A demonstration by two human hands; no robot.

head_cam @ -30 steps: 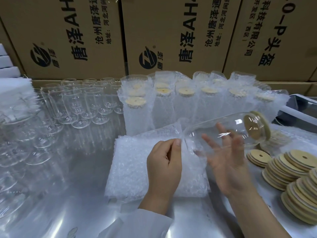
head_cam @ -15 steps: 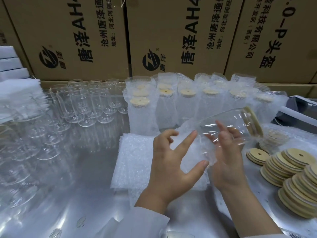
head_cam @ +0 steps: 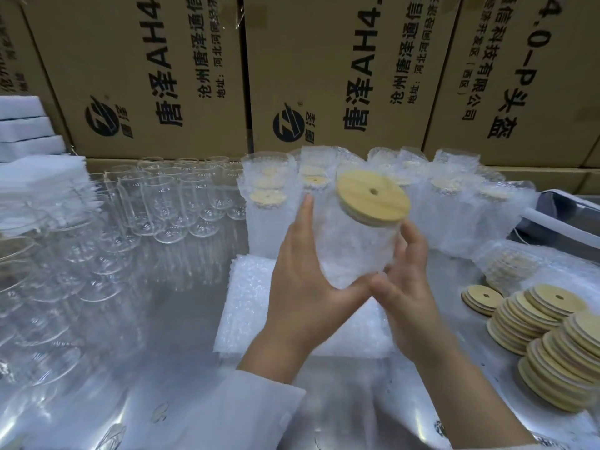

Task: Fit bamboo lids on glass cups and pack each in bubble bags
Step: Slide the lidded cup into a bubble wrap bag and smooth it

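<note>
lidded cup in its bubble bag, held in mid-air

the main risk, as i judge it, is a slip: the bagged glass cup [head_cam: 354, 245] sits at centre frame between two hands, above the table, and slick film over smooth glass gives little friction. the left hand [head_cam: 305, 287] cradles its base and side with fingers wrapped around it; the right hand [head_cam: 402, 287] grips the other side, fingers curled on the film. a tilt could also loosen the round bamboo lid [head_cam: 373, 198], matte, pale, with a small hole. a drop would land near the bare glass cups [head_cam: 162, 203] at left, thin and clear. the flat bubble bags [head_cam: 250, 306] lie below; the stacked lids [head_cam: 545, 329] sit at lower right.
</note>
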